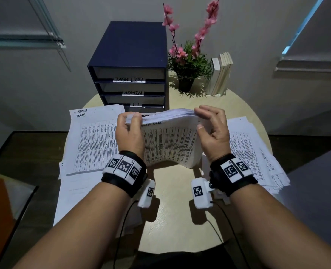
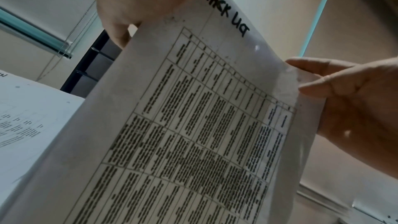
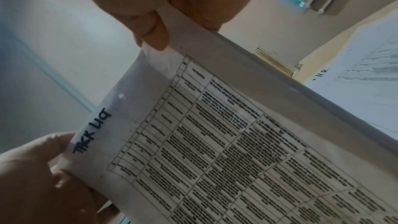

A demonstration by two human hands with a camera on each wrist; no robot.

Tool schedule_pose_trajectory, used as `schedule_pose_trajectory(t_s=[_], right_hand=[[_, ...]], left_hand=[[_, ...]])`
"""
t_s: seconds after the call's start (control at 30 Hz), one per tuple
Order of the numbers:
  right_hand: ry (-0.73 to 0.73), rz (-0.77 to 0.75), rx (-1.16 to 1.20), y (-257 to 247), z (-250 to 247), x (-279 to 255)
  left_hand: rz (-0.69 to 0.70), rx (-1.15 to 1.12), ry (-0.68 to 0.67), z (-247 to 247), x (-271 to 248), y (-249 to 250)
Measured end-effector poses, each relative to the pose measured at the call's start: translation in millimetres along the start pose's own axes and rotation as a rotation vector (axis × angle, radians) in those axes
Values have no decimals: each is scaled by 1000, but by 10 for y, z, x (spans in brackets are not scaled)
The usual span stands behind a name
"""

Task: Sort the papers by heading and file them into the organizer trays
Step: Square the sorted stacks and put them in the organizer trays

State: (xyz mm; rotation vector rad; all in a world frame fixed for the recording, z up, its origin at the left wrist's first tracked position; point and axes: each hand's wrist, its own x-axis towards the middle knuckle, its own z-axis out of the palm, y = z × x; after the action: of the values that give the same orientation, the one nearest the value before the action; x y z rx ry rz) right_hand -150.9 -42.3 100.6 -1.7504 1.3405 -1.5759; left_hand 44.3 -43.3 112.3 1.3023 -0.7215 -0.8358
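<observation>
Held stack: a thick bundle of papers [image 1: 170, 140] at frame centre of the head view, raised off the round table [image 1: 180, 220], its middle sagging, heading edge turned away from the person
Heading: handwritten, reads roughly as "TASK LIST" on the sheet facing both wrist cameras [image 2: 228, 11]
Left hand [image 1: 128, 133]: fingers and thumb curled round the stack's upper left corner, pinching it
Right hand [image 1: 212, 131]: fingers hooked over the upper right corner, thumb against the near face, pinching it likewise
Key relation: organizer [image 1: 128, 63] stands directly beyond the stack, at upper centre of the frame, tray mouths facing the person; the stack's long axis runs from the person towards those mouths, and its far edge lies near the lower trays; both hands look about equally near
Likely destination: the topmost tray, labelled "TASK LIST" [image 1: 129, 79], which would call for a lift and a forward push
Tray contents: top slot looks dark; whether anything lies in it, or in the "ADMIN" [image 1: 132, 92] and "I.T." [image 1: 135, 104] trays, cannot be told
Sorted piles: an "ADMIN" pile [image 1: 94, 140] at centre left, another pile [image 1: 256, 152] at centre right, its top sheet marked "H.R" in the right wrist view
</observation>
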Motion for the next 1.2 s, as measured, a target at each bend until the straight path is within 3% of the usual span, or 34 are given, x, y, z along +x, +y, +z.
schedule_pose_trajectory(t_s=[0.2, 0.33, 0.5, 0.6, 0.7, 0.77, 0.97, 1.07, 1.2], right_hand=[[-3, 90, 111, -27, 44, 21], [60, 135, 140, -12, 50, 29], [77, 274, 230, 68, 33, 23], [101, 321, 221, 87, 11, 56], [117, 334, 210, 83, 2, 79], [118, 333, 224, 71, 8, 93], [55, 475, 359, 22, 53, 42], [-7, 638, 335, 99, 74, -76], [-8, 730, 443, 100, 159, -169]], left_hand=[[54, -12, -24, -18, 68, -21], [234, 176, -178, -142, 41, -130], [-17, 167, -198, -288, -25, -334], [-39, 152, -345, -381, -12, -389], [-1, 397, -471, -501, 77, -459], [0, 466, -433, -486, 124, -502], [-94, 207, -241, -219, 106, -449], [-117, 211, -231, -224, 79, -527], [-185, 158, -219, -230, 18, -582]])
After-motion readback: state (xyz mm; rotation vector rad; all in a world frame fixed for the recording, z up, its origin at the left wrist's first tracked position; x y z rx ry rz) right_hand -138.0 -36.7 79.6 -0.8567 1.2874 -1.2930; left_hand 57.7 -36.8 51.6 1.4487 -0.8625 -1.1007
